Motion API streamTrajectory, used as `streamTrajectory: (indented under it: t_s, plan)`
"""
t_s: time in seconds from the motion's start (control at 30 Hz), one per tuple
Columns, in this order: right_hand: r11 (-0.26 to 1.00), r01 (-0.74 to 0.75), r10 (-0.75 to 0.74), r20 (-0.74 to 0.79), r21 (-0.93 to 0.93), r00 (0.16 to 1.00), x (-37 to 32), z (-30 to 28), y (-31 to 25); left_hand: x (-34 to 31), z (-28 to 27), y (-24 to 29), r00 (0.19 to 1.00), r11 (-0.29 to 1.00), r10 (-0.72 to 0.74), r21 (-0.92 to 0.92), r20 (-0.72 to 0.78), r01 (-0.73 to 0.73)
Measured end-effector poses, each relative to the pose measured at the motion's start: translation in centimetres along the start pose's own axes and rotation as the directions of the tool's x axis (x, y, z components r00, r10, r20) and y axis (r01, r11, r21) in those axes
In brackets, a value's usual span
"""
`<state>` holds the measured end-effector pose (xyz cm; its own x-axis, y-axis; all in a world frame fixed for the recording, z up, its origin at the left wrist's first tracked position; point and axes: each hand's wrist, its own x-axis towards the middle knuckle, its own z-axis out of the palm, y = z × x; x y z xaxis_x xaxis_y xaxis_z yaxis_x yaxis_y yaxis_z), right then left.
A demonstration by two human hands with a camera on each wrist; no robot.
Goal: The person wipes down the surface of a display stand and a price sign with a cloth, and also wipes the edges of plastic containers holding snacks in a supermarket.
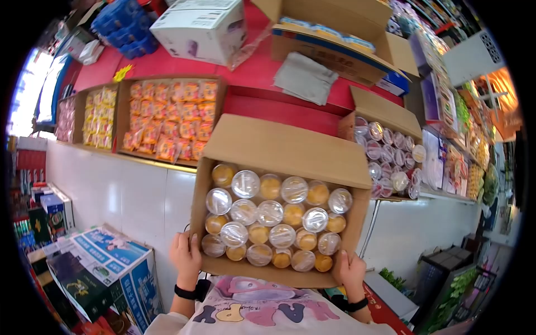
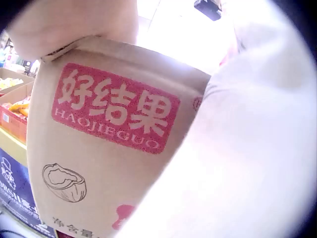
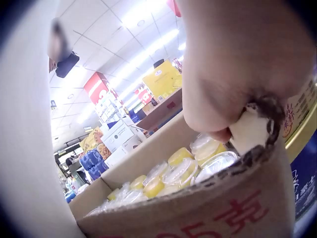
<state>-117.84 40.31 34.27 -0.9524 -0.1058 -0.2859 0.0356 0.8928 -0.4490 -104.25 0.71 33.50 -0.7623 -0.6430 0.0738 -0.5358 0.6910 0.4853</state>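
An open cardboard box (image 1: pixel 290 142) is held tilted in front of the person's shirt, its back flap raised. Inside stand rows of small lidded plastic cups (image 1: pixel 270 213), with yellow contents showing in many. My left hand (image 1: pixel 186 258) grips the near left corner, thumb up at the rim. At the near right corner my right hand (image 1: pixel 352 272) grips the box the same way. The left wrist view shows that hand (image 2: pixel 74 25) over the top edge, above a red printed label (image 2: pixel 116 108). In the right wrist view the other hand (image 3: pixel 242 64) pinches the torn rim.
Behind the box runs a red-topped counter (image 1: pixel 262 111). To its left sits a carton of orange-wrapped snacks (image 1: pixel 173 114); to its right, a box of clear-lidded cups (image 1: pixel 389 148). A large open carton (image 1: pixel 329 58) stands farther back. Stacked cartons (image 1: pixel 111 268) rise at the lower left.
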Motion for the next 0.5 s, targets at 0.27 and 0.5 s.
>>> streamTrajectory:
  t_s: [0.27,0.5]
  plan:
    - [1.000,-0.015,0.015,-0.005,-0.010,1.000,0.9,-1.7,-5.9,3.7,-4.3,-0.5,0.996,0.999,-0.033,-0.029,-0.081,0.031]
    - [0.980,0.196,-0.193,-0.061,0.042,0.979,6.6,3.4,-15.4,10.5,-6.8,-7.9,0.973,1.000,-0.013,-0.008,-0.232,0.011]
